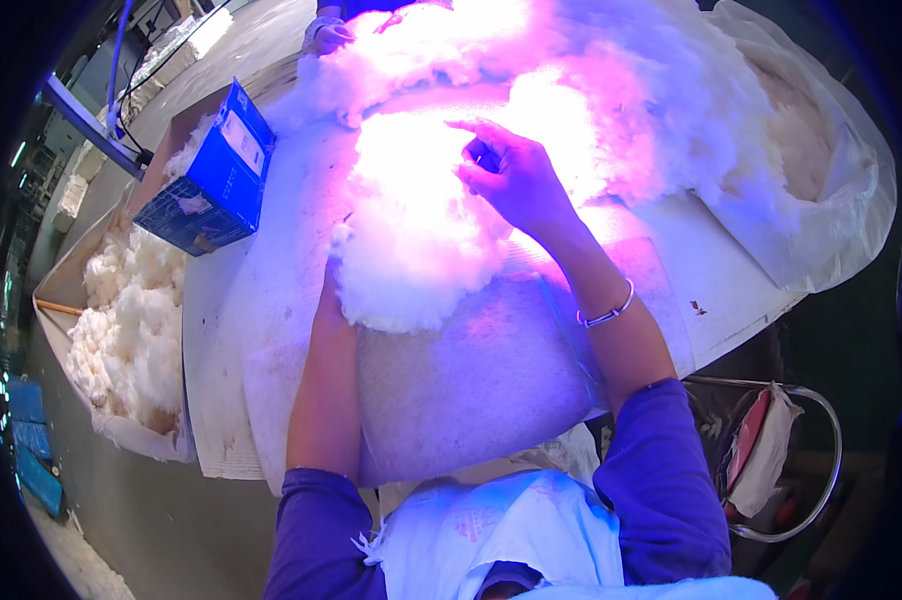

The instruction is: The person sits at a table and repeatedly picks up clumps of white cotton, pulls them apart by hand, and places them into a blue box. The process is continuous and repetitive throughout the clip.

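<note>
A pale mat (461, 420) covers the near edge of the white table (221, 390); a metal-framed chair (833, 450) stands off the near right corner. The left hand (339, 250) lies mostly hidden behind a white fluff pad (401, 290) near mid-table; its grip cannot be told. The right hand (516, 175), unclenched, thumb and index finger apart, hovers over the glaring fluff. Beyond the left edge sits a fluff-filled bin (63, 280); on that edge, a blue box (221, 195). Clear plastic (866, 205) overhangs the far right corner. Another person's hand (331, 38) is at the far edge, past which grey floor (261, 40) stretches.

White fluff (416, 290) hides most of the left hand (332, 278) — glare washes out the fluff's middle — and the top edge cuts off another person (363, 8).
</note>
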Demonstrator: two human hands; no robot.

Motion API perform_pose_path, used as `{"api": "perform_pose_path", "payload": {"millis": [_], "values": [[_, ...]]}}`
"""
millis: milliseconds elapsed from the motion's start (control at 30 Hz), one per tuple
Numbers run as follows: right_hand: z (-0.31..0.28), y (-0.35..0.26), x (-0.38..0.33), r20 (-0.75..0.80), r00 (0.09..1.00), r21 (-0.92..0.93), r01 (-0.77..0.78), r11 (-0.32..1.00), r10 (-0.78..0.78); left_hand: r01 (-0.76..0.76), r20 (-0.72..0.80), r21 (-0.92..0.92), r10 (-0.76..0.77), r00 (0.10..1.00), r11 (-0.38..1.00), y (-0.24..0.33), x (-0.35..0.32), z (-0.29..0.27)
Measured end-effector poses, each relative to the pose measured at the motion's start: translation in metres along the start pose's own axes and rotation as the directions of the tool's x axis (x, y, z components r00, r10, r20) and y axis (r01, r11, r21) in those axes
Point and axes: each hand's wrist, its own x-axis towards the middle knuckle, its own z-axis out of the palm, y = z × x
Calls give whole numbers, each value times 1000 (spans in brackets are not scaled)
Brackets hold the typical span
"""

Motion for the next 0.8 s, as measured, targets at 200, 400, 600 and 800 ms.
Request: {"api": "perform_pose_path", "payload": {"millis": [200,400,600,800], "values": [[-7,17,5,-32,996,-184,75,980,-82,-62,9,20,61,998,998,8,5,-2],[-15,16,10,259,929,493,-364,790,266,-666,64,640,837,543,383,53,-35,64],[0,4,1,591,791,645,-582,495,160,-630,629,755,471,619,-181,34,-59,109],[7,15,0,607,766,618,-622,481,210,-446,331,804,326,885,394,20,-42,78]]}}
